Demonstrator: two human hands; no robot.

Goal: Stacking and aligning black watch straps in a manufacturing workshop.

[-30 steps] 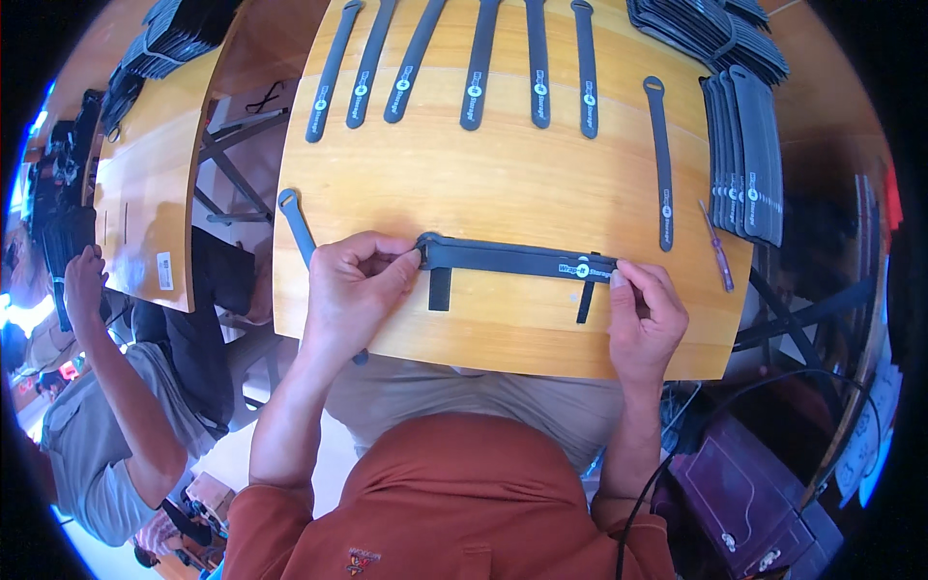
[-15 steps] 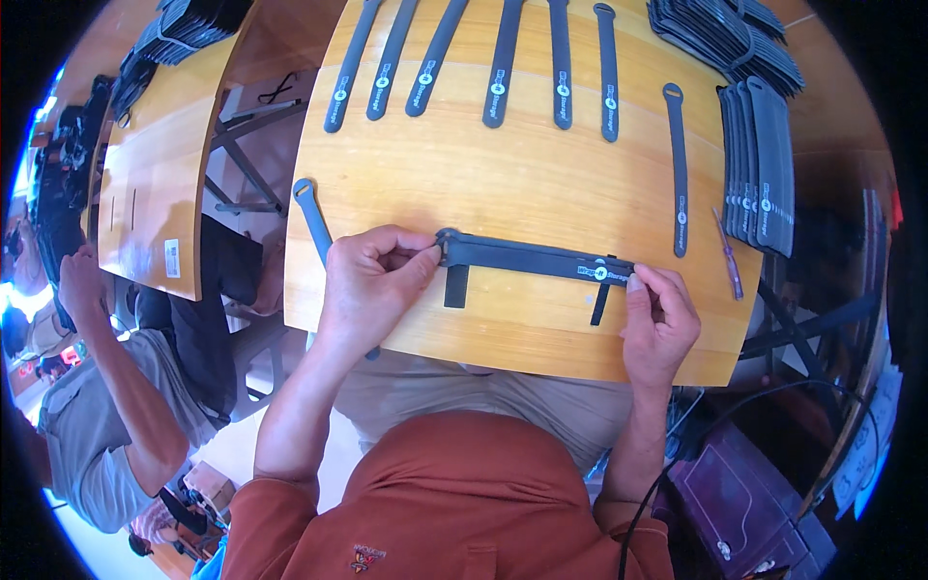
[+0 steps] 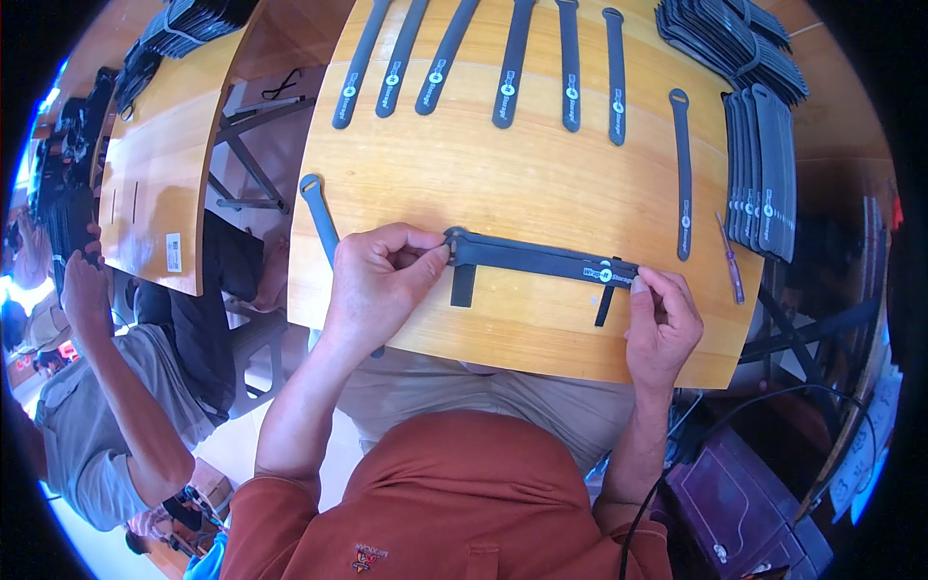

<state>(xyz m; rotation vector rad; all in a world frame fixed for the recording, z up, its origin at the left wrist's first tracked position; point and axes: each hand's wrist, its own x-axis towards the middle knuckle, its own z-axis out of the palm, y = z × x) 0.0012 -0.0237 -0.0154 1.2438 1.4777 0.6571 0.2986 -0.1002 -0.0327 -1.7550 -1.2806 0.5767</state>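
A dark grey strap (image 3: 532, 255) with a ring-shaped end and a white printed label lies stretched left to right near the table's front edge. It looks layered, but I cannot tell how many straps lie together. My left hand (image 3: 382, 280) pinches the ring end between thumb and fingers. At the labelled end, my right hand (image 3: 662, 324) grips the tip with its thumb on top. Two narrow black strips, one at the left (image 3: 462, 287) and one at the right (image 3: 605, 306), stick out crosswise from beneath the strap. Another strap (image 3: 319, 217) passes under my left forearm.
Several single straps (image 3: 507, 87) lie spaced along the far side of the wooden table (image 3: 541, 174). One more strap (image 3: 683, 184), a purple-handled tool (image 3: 733, 266) and strap stacks (image 3: 770, 174) are at the right. Another person's arm (image 3: 126, 396) is at the left, beside a second table (image 3: 159, 164).
The whole view has shifted slightly to the right. Both my hands keep their grip on the strap's ends. At the left, the other person's hand has come up to something dark.
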